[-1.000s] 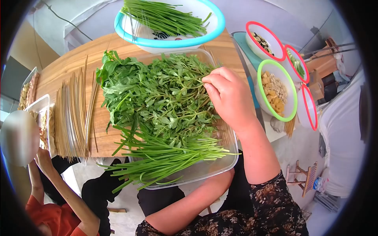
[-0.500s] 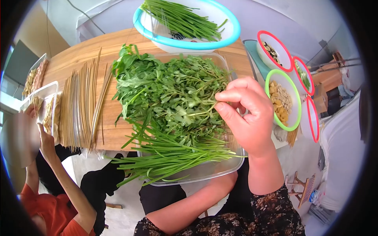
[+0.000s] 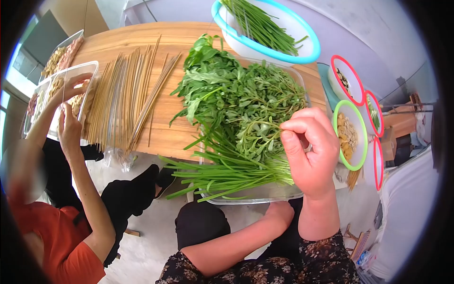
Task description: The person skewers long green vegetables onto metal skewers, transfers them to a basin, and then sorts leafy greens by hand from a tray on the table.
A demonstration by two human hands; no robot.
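My right hand (image 3: 312, 149) pinches the stem end of a leafy green sprig (image 3: 260, 130) over the right side of a clear plastic tray (image 3: 236, 200). Small-leaved greens (image 3: 269, 90) fill the middle of that tray, broad-leaved greens (image 3: 208, 71) lie at its upper left, and long chives (image 3: 222, 177) stick out over its left side. Below the tray's near edge is my left hand (image 3: 282, 211), resting low near my lap; its fingers are hidden.
Wooden skewers (image 3: 118, 99) lie on the wooden table (image 3: 175, 35). A blue-rimmed basin (image 3: 269, 51) with chives stands behind. Green-rimmed (image 3: 361, 142) and red-rimmed bowls (image 3: 360, 75) are at right. A co-worker in red (image 3: 61, 236) handles food by clear boxes (image 3: 94, 78) at left.
The view has shifted, so the table and tray appear farther right and higher. My right hand still pinches the sprig's stem. The co-worker's hands now show more clearly, apart, by the boxes.
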